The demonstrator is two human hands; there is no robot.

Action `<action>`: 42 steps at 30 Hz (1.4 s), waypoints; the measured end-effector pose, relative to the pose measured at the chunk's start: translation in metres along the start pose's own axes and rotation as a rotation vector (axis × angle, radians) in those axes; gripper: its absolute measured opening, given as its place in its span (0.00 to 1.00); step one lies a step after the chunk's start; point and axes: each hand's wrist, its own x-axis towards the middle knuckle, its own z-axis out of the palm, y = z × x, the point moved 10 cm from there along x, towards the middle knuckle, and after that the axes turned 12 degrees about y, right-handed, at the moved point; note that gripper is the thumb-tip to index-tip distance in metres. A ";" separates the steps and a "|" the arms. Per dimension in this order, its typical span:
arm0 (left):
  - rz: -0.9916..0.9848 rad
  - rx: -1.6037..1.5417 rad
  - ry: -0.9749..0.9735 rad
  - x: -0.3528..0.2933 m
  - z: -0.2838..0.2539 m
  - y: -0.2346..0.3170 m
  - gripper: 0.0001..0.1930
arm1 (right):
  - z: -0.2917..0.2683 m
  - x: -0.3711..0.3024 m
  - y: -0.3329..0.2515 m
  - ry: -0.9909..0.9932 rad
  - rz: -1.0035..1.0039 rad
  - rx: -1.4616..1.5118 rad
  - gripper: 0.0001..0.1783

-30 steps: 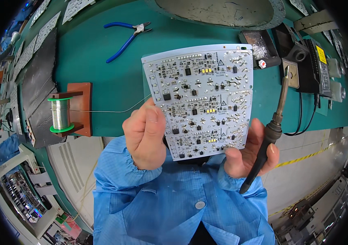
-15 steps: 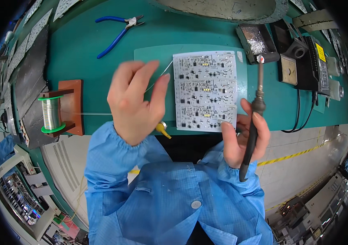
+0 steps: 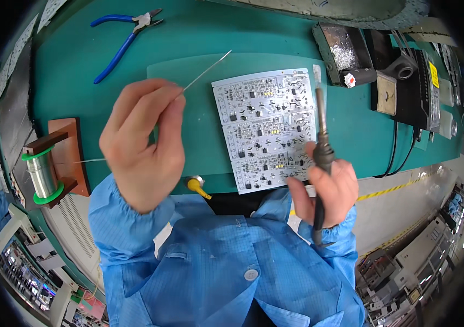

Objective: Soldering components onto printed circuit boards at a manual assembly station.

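A person in a blue work coat [image 3: 215, 261], seen from above, sits or stands at a green table [image 3: 188, 30]. Nearest are the two bare hands, lifted in front of the coat. The left hand [image 3: 144, 143] pinches a thin silver wire [image 3: 207, 71] between thumb and fingertips, its free end slanting up and to the right. The right hand [image 3: 336, 191] grasps a dark-handled soldering iron [image 3: 323, 156], its metal tip aimed away from the body.

Between the hands is a white circuit board [image 3: 264, 131], dotted with small black and yellow parts, face up over the front of the table and slightly turned. The wire's end is apart from it, near its upper left corner; whether the right fingers touch its edge, I cannot tell. A yellow plug [image 3: 195, 185] sits left of its lower corner, by the table's edge.

Further left, a spool [image 3: 41, 173] of wire with green rims is mounted on a brown holder [image 3: 73, 143]. Beyond, on the right, are a small pan [image 3: 385, 98], a black box [image 3: 413, 111] and an open dark tray [image 3: 325, 54]. At the far left lie blue-handled pliers [image 3: 117, 54].
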 end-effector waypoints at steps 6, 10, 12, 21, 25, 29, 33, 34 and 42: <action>0.033 -0.264 -0.243 -0.017 0.032 0.042 0.12 | -0.027 0.004 0.019 0.192 0.081 0.214 0.26; 0.085 -0.208 -0.246 -0.020 0.044 0.040 0.10 | -0.041 0.027 0.035 0.257 0.182 0.504 0.17; 0.090 -0.220 -0.218 -0.019 0.043 0.040 0.10 | -0.040 0.035 0.035 0.200 0.191 0.507 0.16; 0.145 -0.200 -0.215 -0.021 0.046 0.041 0.10 | -0.027 0.040 0.041 0.129 0.233 0.541 0.12; 0.180 -0.170 -0.205 -0.022 0.047 0.044 0.10 | -0.024 0.045 0.052 0.090 0.283 0.596 0.12; 0.194 -0.147 -0.215 -0.024 0.049 0.043 0.10 | -0.020 0.050 0.064 0.072 0.336 0.642 0.12; 0.196 -0.094 -0.121 -0.016 0.034 0.038 0.13 | -0.017 0.056 0.063 0.057 0.330 0.666 0.11; 0.182 -0.068 -0.059 -0.011 0.026 0.034 0.13 | -0.018 0.057 0.063 0.064 0.322 0.659 0.11; 0.349 0.161 -0.108 0.004 0.006 0.035 0.17 | -0.038 0.042 0.069 0.260 0.300 0.586 0.13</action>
